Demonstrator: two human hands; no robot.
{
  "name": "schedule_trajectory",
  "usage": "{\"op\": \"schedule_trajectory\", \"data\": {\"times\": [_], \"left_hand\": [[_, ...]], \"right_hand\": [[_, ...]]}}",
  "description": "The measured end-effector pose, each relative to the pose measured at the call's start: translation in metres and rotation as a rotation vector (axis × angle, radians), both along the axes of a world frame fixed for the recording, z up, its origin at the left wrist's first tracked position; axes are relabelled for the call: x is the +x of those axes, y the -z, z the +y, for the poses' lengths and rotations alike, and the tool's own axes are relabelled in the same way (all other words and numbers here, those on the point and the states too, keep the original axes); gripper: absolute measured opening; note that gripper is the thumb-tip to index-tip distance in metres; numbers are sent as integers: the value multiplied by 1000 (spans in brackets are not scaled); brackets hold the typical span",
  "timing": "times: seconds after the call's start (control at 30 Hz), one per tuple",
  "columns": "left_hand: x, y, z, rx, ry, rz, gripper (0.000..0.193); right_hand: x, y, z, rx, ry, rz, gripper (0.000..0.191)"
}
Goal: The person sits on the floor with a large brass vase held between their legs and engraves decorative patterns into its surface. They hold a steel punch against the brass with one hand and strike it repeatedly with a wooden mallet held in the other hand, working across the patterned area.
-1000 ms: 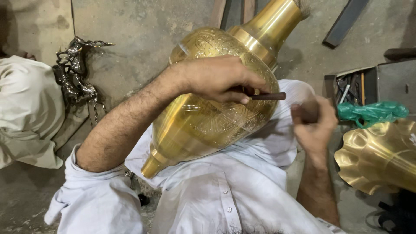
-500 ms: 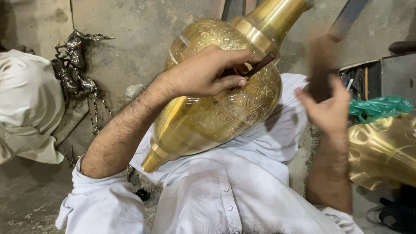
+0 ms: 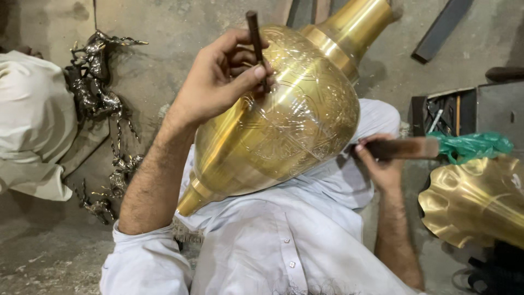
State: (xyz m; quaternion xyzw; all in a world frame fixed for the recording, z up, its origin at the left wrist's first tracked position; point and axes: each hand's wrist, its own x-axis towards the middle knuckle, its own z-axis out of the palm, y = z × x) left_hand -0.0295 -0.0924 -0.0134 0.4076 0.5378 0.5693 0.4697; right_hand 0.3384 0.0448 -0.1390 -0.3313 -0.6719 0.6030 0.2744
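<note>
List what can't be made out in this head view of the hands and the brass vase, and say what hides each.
- Chisel tip: hidden by the left hand where it meets the brass vase.
- Vase mouth: cut off by the top edge.
- Far side of the vase, against the lap: hidden by its own body.
- Wooden handle in the right hand: its head is blurred against green plastic.
- Second brass piece: cut off by the right edge.

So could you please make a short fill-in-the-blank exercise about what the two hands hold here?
1. The left hand holds a thin dark ____ against the brass vase.
2. The right hand grips a tool with a ____ handle.
3. The vase rests on the person's ____.
4. Beside the green bag lies a second ____-coloured vessel.

Missing words: punch; wooden; lap; gold
</note>
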Motion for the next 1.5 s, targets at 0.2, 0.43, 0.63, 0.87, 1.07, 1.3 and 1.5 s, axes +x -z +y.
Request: {"op": "schedule_trajectory", "data": {"times": [0.2,0.43,0.63,0.87,1.07,1.3,1.5], "left_hand": [[8,12,-3,-32,-69,-106,34],[2,14,48,102,235,253,42],[4,12,118,69,740,534,43],[10,-7,153,106,1115,592,49],[15,-13,168,-116,1328,461,58],[12,-11,175,1,1433,275,52],[14,-15,175,-43,1417,361,52]], "right_hand": [[4,4,-1,-207,-16,-197,21],[6,-21,24,-95,85,-113,20],[12,-26,5,97,49,-367,27],[21,-22,-14,227,108,-676,38],[21,-26,-1,416,123,-632,46],[7,-51,-10,-22,327,31,35],[2,-50,-11,285,364,-218,25]]}}
